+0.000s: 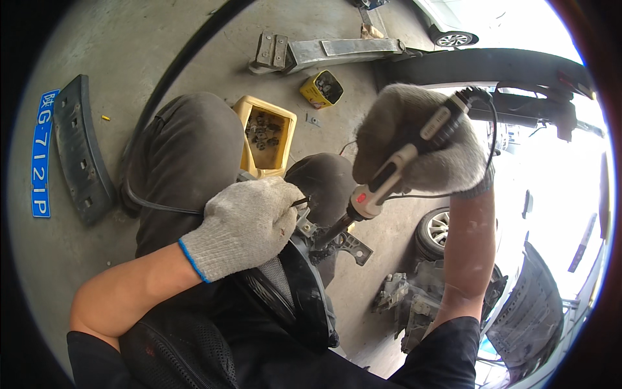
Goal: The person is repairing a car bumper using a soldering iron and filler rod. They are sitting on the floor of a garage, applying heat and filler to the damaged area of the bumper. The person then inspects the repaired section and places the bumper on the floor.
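My left hand [249, 227], in a grey knit glove with a blue cuff edge, is closed round a thin black strip [302, 201] whose short end sticks out past the fingers. In my gloved right hand [421, 139] is a white and black hot-air welding gun [370, 196] with a cable at its rear end. Its metal nozzle [334, 233] points down-left at a black car part [311, 285] on my lap, close to the left fingertips. That part has a curved rim and a perforated bracket [355, 248]. Whether the nozzle touches it, I cannot tell.
Ahead on the floor stand a cut-open yellow jug [289, 139] with small dark parts in it and a yellow tin [322, 89]. A metal lift arm [346, 53] lies beyond. Left are a black trim piece [84, 152] and a blue licence plate [41, 155]; right, a wheel [435, 232].
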The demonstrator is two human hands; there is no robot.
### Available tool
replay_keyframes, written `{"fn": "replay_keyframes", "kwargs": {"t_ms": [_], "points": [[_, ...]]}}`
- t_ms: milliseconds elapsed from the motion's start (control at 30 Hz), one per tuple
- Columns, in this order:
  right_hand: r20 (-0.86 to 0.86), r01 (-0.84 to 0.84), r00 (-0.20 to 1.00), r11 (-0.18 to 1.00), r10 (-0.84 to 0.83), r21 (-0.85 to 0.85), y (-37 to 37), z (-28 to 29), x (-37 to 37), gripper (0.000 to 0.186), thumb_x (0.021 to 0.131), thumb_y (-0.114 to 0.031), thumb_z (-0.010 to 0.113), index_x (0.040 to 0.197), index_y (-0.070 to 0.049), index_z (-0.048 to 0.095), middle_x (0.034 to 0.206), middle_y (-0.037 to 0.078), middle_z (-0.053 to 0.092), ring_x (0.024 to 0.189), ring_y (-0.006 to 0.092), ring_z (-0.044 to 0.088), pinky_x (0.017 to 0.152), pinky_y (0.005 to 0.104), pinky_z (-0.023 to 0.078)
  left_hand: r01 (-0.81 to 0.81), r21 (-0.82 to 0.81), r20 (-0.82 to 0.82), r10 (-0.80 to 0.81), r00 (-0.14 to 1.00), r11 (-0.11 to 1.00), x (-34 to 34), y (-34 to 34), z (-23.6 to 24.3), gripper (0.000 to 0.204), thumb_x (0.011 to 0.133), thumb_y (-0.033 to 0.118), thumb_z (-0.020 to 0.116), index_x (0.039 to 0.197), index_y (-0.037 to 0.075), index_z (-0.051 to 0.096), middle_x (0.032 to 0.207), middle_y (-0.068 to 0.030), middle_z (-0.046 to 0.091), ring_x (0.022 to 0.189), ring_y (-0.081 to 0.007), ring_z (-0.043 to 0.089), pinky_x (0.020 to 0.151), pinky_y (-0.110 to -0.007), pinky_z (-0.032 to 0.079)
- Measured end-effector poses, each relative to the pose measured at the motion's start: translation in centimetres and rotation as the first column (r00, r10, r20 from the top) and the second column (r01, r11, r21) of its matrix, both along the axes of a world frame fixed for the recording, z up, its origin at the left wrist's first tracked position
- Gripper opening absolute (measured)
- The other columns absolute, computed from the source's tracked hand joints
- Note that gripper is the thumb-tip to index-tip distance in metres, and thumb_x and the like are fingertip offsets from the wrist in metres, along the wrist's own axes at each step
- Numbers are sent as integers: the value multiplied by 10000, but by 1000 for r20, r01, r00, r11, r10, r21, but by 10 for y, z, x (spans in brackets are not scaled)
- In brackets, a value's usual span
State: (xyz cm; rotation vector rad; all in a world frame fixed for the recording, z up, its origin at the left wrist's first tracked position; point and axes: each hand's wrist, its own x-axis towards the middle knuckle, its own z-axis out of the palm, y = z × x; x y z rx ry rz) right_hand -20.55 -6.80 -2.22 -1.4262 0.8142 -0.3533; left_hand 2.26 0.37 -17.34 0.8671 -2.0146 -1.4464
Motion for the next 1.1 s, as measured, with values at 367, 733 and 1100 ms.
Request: {"fn": "replay_keyframes", "kwargs": {"t_ms": [367, 733, 1100], "points": [[-240, 92, 966, 995, -99, -39, -11, 4, 6, 255, 849, -149, 708, 1038, 21, 695, 834, 109, 722, 624, 138, 704, 517, 240, 592, 10, 17, 2, -10, 1000, 1000, 0, -1, 3, 132, 891, 81, 607, 977, 57, 704, 899, -148, 682, 841, -333, 684, 751, -414, 555], [-338, 120, 935, 993, -106, 20, -13, 3, 14, 329, 844, -241, 741, 1047, 14, 694, 830, 107, 722, 602, 136, 697, 499, 241, 586, 16, 9, 3, -16, 1000, 1000, 0, -1, 2, 131, 891, 82, 609, 978, 58, 704, 897, -149, 681, 834, -343, 682, 746, -420, 553], [-212, 247, 950, 967, -231, 54, 7, 6, -6, 319, 801, -174, 708, 1024, 49, 655, 857, 183, 738, 715, 208, 744, 534, 279, 608, 11, 11, -12, -11, 1000, 1000, 0, 0, 0, 143, 893, 99, 603, 987, 59, 704, 913, -155, 683, 861, -343, 683, 772, -421, 556]]}}
